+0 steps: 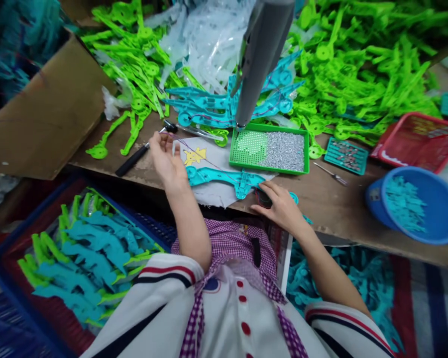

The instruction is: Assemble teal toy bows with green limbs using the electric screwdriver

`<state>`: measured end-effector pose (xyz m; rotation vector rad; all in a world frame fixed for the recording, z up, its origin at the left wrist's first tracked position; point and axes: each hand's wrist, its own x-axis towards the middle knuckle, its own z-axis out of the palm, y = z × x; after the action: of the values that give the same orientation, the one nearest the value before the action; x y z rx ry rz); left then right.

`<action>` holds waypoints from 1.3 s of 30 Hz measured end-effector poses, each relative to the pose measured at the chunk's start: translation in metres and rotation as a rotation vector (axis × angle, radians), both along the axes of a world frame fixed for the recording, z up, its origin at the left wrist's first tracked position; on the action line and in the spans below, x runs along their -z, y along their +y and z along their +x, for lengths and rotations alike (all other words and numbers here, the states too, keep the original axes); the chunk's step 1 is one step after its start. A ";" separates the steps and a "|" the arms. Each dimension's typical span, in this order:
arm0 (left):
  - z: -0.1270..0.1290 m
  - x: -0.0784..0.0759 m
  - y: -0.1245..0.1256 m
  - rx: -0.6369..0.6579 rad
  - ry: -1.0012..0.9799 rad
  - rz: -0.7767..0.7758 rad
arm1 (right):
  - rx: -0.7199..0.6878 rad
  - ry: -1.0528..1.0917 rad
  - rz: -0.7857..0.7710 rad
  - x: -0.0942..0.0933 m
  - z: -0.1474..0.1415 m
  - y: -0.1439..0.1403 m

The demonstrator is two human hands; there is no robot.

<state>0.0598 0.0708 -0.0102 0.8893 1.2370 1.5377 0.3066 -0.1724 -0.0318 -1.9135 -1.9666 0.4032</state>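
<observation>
A turquoise plastic part (216, 176) with long arms lies on a white cloth with a yellow cartoon print at the front of the bench. My right hand (281, 204) grips its right end, thumb below and fingers on top. A thin purple wire (205, 158) runs slantwise from the part up to my left hand (168, 156). The left fingers are curled round the wire's end, palm turned up. Just behind the part sits a green tray (269, 169) with small silvery pieces in its right half. A grey electric screwdriver (263, 59) hangs point down over the tray's back edge.
Turquoise parts with wires (209, 107) and heaps of lime-green parts (373, 74) fill the back. At right are a small teal tray (346, 155), a screwdriver (330, 174), a red basket (418, 119) and a blue bucket (377, 196). A filled crate (7, 263) stands lower left.
</observation>
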 end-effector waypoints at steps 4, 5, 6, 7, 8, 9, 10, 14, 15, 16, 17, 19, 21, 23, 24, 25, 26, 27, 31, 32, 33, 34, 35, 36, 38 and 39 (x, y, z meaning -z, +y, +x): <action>-0.004 0.008 0.012 0.086 -0.026 0.021 | 0.090 0.040 0.074 0.010 -0.007 -0.007; -0.009 0.009 0.010 0.101 0.032 0.045 | 0.100 0.053 0.090 0.011 -0.009 -0.009; -0.016 0.008 0.008 0.117 0.085 0.063 | 0.098 0.066 0.107 0.011 -0.010 -0.011; -0.024 0.008 0.006 0.139 0.128 0.075 | 0.088 0.078 0.123 0.010 -0.011 -0.011; -0.032 0.006 0.004 0.166 0.162 0.084 | 0.081 0.094 0.141 0.007 -0.012 -0.011; -0.040 0.004 0.001 0.195 0.198 0.095 | 0.085 0.113 0.164 0.003 -0.011 -0.008; -0.047 0.002 0.000 0.225 0.243 0.113 | 0.105 0.135 0.188 -0.002 -0.010 -0.004; -0.070 -0.002 -0.001 0.290 0.527 0.202 | 0.262 0.156 0.243 -0.016 0.004 0.025; -0.075 -0.002 0.002 0.291 0.581 0.203 | 0.291 0.120 0.231 -0.016 0.008 0.033; -0.078 -0.002 0.004 0.291 0.595 0.186 | 0.309 0.073 0.211 -0.014 0.012 0.039; -0.082 -0.002 0.008 0.303 0.556 0.144 | 0.317 0.019 0.189 -0.011 0.014 0.043; -0.088 -0.003 0.015 0.388 0.352 -0.014 | 0.301 -0.075 0.150 -0.004 0.016 0.046; -0.094 -0.006 0.021 0.521 0.089 -0.213 | 0.273 -0.118 0.134 0.004 0.015 0.043; -0.096 -0.010 0.025 0.648 -0.073 -0.356 | 0.255 -0.121 0.129 0.010 0.014 0.038; -0.096 -0.012 0.026 0.703 -0.099 -0.390 | 0.250 -0.117 0.128 0.012 0.014 0.035; -0.096 -0.013 0.027 0.756 -0.092 -0.401 | 0.243 -0.112 0.129 0.013 0.015 0.034; -0.095 -0.014 0.028 0.805 -0.050 -0.384 | 0.230 -0.109 0.131 0.014 0.017 0.032; -0.093 -0.015 0.028 0.843 0.022 -0.342 | 0.211 -0.104 0.133 0.015 0.019 0.032; -0.090 -0.016 0.030 0.903 0.480 -0.022 | 0.157 -0.067 0.150 0.017 0.026 0.029; -0.090 -0.016 0.030 0.932 0.577 0.040 | 0.158 -0.061 0.156 0.017 0.027 0.028; -0.091 -0.017 0.030 0.974 0.663 0.084 | 0.162 -0.058 0.162 0.018 0.028 0.027; -0.091 -0.018 0.030 1.007 0.751 0.124 | 0.163 -0.058 0.167 0.018 0.028 0.026; -0.092 -0.018 0.030 1.018 0.850 0.173 | 0.160 -0.062 0.169 0.018 0.028 0.025; -0.093 -0.019 0.030 1.001 0.966 0.239 | 0.153 -0.072 0.170 0.019 0.029 0.024; -0.097 -0.018 0.030 0.912 1.208 0.403 | 0.145 -0.120 0.174 0.019 0.031 0.021; -0.100 -0.016 0.030 0.863 1.295 0.481 | 0.147 -0.156 0.178 0.019 0.033 0.019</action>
<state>-0.0405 0.1004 0.0060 2.5433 0.9626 0.4161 0.3400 -0.1533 -0.0508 -2.0090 -1.8680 0.0385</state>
